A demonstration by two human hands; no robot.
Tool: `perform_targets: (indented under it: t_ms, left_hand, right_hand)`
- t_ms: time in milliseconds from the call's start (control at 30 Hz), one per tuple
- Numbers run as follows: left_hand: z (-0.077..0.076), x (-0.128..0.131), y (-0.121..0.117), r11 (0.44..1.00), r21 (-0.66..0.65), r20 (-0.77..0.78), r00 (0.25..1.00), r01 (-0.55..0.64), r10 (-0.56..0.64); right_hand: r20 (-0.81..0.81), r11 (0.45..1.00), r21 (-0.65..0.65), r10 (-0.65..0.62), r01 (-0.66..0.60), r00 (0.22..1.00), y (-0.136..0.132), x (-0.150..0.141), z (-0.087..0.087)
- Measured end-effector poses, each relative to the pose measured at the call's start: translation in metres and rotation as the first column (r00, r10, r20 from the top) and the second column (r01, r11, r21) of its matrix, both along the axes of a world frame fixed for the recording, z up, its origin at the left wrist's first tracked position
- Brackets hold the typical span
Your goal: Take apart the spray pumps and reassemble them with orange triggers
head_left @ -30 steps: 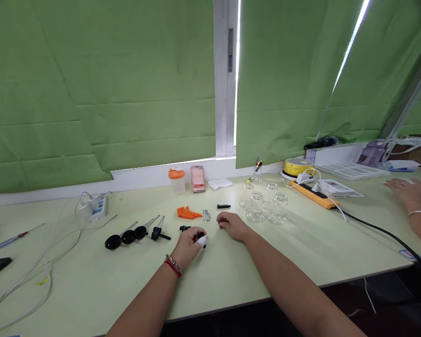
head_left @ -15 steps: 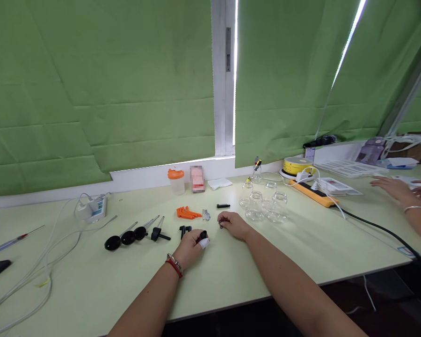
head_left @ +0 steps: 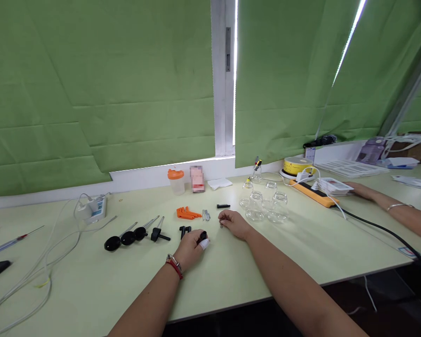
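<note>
My left grip (head_left: 192,245) pinches black part (head_left: 203,235), end tilted up; my right grip (head_left: 235,224), at two o'clock, pinches small piece (head_left: 221,225). Both occupied, parts apart.

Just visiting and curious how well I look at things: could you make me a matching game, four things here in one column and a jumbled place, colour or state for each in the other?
1. Left hand
2. Jars
3. Lidded cup
4. Angled parts

A. Upright, just left of the pink box
B. Orange, lying just left of the short metal pins
C. Clear, grouped to the right of the right hand
D. Closed around a small black part

Right pairs: 1-D, 2-C, 3-A, 4-B
</note>
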State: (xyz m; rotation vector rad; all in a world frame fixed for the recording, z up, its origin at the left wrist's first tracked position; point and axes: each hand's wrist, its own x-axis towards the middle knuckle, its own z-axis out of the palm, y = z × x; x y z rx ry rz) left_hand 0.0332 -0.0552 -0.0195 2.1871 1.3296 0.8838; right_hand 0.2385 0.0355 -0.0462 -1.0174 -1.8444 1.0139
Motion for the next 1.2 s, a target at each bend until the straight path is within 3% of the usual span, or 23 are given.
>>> perform_targets:
  t_ms: [233, 367, 1200]
  left_hand:
    - [-0.001, 0.0, 0.0, 1.0, -0.015, -0.018, 1.0, 0.02, -0.021]
    - [-0.001, 0.001, -0.001, 0.999, -0.019, -0.032, 0.999, 0.029, -0.029]
    - [-0.003, 0.001, 0.0, 0.998, -0.064, -0.035, 0.999, 0.015, -0.017]
  right_hand:
    - [0.173, 0.979, 0.016, -0.204, 0.205, 0.963, 0.003, 0.005, -0.001]
    - [0.299, 0.969, 0.048, -0.246, 0.243, 0.922, -0.003, 0.008, 0.005]
    - [0.411, 0.98, 0.178, -0.154, 0.086, 0.899, -0.009, 0.005, 0.011]
